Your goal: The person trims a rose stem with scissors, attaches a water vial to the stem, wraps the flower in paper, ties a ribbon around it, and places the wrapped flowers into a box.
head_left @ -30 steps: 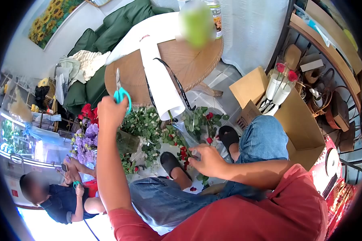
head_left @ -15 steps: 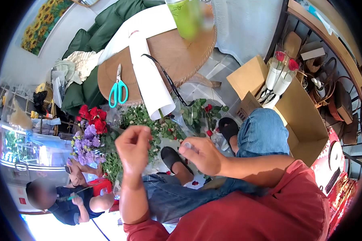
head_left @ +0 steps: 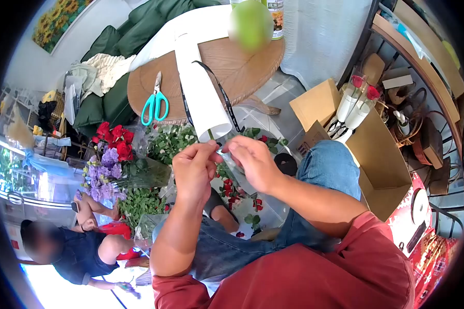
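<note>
Right now both my hands meet just below the lower end of the white paper roll (head_left: 202, 92). My left hand (head_left: 195, 167) is pinched, thumb and fingers drawn together beside the green stem (head_left: 210, 135) that shows at the roll's mouth; whatever sits between those fingertips is too small for me to make out. My right hand (head_left: 253, 162) is curled close by, its fingertips near the left ones, and I cannot tell whether they grip anything. Clear plastic shows around my right fingers. The roll lies across the wooden desk (head_left: 242, 77), its lower end reaching past the rim towards me, with a black ribbon (head_left: 219, 87) looping down beside it. On the desk, left of the roll in my view, lie the scissors (head_left: 155, 103) with teal handles, and the blurred green cup (head_left: 251, 26) stands near the far edge. Below, leafy cuttings (head_left: 170, 144) and red petals (head_left: 232, 193) are scattered over the floor. Red roses (head_left: 116, 140) and purple flowers (head_left: 103, 172) are bunched together to the left. At my right, an open carton (head_left: 384, 170) has white-wrapped roses (head_left: 357, 108) standing by it. Another person (head_left: 80, 252) sits at the far left, apart from my hands.
</note>
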{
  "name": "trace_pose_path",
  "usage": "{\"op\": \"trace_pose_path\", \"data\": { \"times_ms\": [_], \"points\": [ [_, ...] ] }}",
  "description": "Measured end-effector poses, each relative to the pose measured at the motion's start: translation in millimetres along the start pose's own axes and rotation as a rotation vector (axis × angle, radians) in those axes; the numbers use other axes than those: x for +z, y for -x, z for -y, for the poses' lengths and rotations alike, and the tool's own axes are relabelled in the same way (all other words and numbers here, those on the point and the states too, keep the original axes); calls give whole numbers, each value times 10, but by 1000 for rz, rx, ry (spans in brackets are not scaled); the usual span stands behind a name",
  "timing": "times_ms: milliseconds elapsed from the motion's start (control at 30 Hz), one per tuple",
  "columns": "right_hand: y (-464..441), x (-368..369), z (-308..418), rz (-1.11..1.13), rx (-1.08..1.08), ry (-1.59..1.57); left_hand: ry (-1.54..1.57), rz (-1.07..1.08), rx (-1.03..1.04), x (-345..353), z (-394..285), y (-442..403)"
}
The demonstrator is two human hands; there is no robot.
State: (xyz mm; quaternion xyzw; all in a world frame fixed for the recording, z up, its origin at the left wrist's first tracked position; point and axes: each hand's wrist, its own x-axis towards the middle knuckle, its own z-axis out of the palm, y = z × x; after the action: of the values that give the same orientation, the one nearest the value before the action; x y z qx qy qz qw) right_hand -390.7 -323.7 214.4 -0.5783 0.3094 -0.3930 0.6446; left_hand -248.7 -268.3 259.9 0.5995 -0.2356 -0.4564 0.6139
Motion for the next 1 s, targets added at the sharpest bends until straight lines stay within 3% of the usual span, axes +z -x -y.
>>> {"op": "trace_pose_path", "data": {
  "times_ms": [200, 267, 367, 400, 633, 733, 833, 867, 933, 1000],
  "points": [
    [-239, 55, -127, 51, -24, 32, -39, 62, 21, -52, 43, 254],
    [-249, 85, -160, -18, -164, 31, -48, 95, -17, -59, 55, 349],
    [-252, 69, -129, 7, -109, -24, -52, 166, -54, -105, 85, 486],
    [-229, 39, -65, 43, 2, -30, -19, 213, -46, -120, 95, 531],
    [-88, -15, -154, 43, -85, -89, -99, 266, -93, -173, 70, 502],
    [175, -211, -26, 135, 346, -225, -144, 278, -114, -199, 86, 454],
    [279, -299, -102, 190, 488, -441, -223, 277, -142, -299, 206, 421],
    [306, -256, -138, 145, 543, -477, -298, 228, -68, -320, 262, 425],
    [371, -256, -183, 153, 610, -418, -436, 171, 29, -373, 318, 454],
    [426, -237, -212, 155, 673, -364, -386, 140, 21, -396, 364, 519]
  ]
}}
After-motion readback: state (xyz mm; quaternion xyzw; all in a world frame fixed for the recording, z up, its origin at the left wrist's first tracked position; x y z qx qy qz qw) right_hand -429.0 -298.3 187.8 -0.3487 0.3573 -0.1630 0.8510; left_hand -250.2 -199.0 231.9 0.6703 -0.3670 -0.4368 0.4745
